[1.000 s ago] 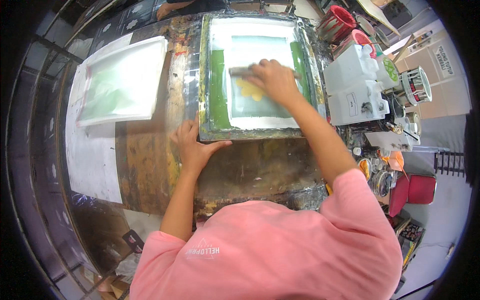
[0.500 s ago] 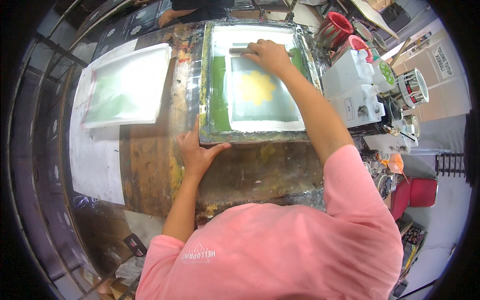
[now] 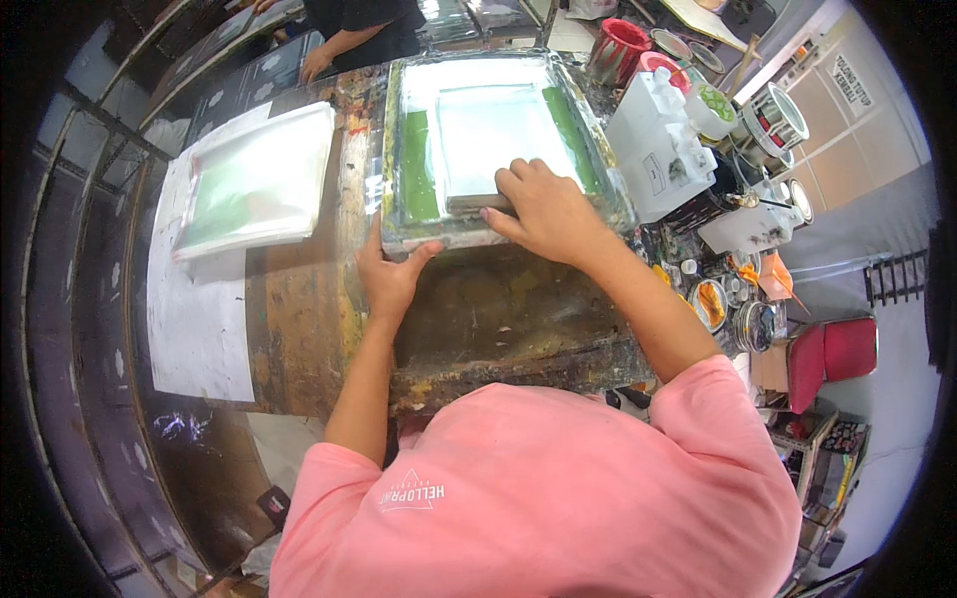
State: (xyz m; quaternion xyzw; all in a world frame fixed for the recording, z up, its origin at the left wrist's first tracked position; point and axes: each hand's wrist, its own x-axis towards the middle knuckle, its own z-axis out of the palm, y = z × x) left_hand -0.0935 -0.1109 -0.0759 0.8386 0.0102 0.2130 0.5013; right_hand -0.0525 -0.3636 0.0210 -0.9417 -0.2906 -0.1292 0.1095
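A screen printing frame [image 3: 391, 149] with a paint-stained rim lies on the table before me. Green shows along both sides of its mesh, around a pale, glossy middle [image 3: 488, 125]. My right hand [image 3: 546, 209] grips a squeegee [image 3: 477, 203] near the frame's close end, the blade against the mesh. The hand hides the squeegee's right part. At the near left corner of the frame, my left hand [image 3: 391, 274] is spread, fingers along the left side and thumb along the front edge.
Stacked pale sheets [image 3: 261, 179] with green patches lie at the left on white paper. White plastic jugs [image 3: 653, 149], a red paint can [image 3: 618, 52] and other tins line the right. Beyond the table's far left stands another person, whose hand [image 3: 317, 62] shows.
My right hand has drawn the squeegee from the far end of the screen to the near end. The yellow flower shape seen through the mesh no longer shows. My left hand remains at the corner.
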